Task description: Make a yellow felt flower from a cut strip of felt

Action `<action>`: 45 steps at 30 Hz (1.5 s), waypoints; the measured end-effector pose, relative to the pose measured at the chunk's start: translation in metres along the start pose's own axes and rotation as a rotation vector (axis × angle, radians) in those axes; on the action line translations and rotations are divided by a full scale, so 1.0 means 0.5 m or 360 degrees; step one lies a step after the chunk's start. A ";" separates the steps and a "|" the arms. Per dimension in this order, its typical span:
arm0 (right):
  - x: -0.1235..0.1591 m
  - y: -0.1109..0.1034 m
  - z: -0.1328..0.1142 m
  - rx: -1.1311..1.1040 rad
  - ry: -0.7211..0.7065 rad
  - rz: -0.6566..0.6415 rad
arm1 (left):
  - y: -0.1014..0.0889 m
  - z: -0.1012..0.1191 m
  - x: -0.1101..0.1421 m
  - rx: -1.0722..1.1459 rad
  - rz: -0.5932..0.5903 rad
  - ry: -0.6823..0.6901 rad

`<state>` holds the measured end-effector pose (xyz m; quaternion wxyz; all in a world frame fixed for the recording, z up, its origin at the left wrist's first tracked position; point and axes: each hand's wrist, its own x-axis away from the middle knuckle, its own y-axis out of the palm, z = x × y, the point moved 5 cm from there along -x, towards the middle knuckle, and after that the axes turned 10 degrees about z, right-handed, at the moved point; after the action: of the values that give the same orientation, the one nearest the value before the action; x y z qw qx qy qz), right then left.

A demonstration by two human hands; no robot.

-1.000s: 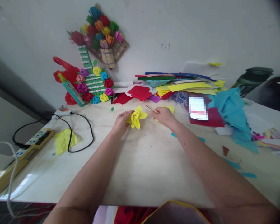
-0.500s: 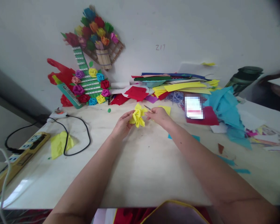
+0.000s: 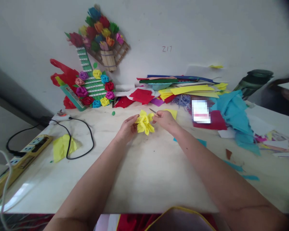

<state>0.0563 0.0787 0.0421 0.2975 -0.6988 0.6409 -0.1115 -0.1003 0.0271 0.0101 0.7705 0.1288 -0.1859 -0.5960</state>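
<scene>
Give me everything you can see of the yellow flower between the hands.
The yellow flower looks made of thin, creased paper, with pointed outer petals spreading around smaller folded ones at its centre. It appears held above the tabletop, its open face toward the camera. The left hand holds its left side; the right hand, gripping a slim pointed tool, seems to touch a right-hand petal. Its back is hidden.

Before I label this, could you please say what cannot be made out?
Head view:
Left hand: some fingertips, behind the yellow flower.
Slim tool: rear end, covered by the right hand.
Bright screen: contents, blurred by pixelation.
Power strip: lower end, cut off by left edge.
</scene>
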 end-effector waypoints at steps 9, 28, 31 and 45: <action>-0.007 0.014 0.011 0.0099 -0.0146 -0.0017 | -0.001 -0.009 0.004 -0.0158 -0.0001 -0.0065; -0.004 0.007 0.000 0.0110 -0.0210 -0.0167 | -0.015 0.000 -0.007 0.0053 0.0209 0.0084; -0.005 0.008 -0.001 0.0016 -0.0171 -0.0158 | -0.016 -0.002 -0.008 0.0067 0.0223 0.0088; -0.006 0.006 -0.002 -0.0079 -0.0261 -0.0052 | 0.004 0.015 0.009 -0.0100 -0.0059 0.0048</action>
<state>0.0527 0.0815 0.0419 0.3297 -0.7231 0.6055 -0.0427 -0.1006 0.0234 0.0182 0.7657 0.1169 -0.1529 -0.6137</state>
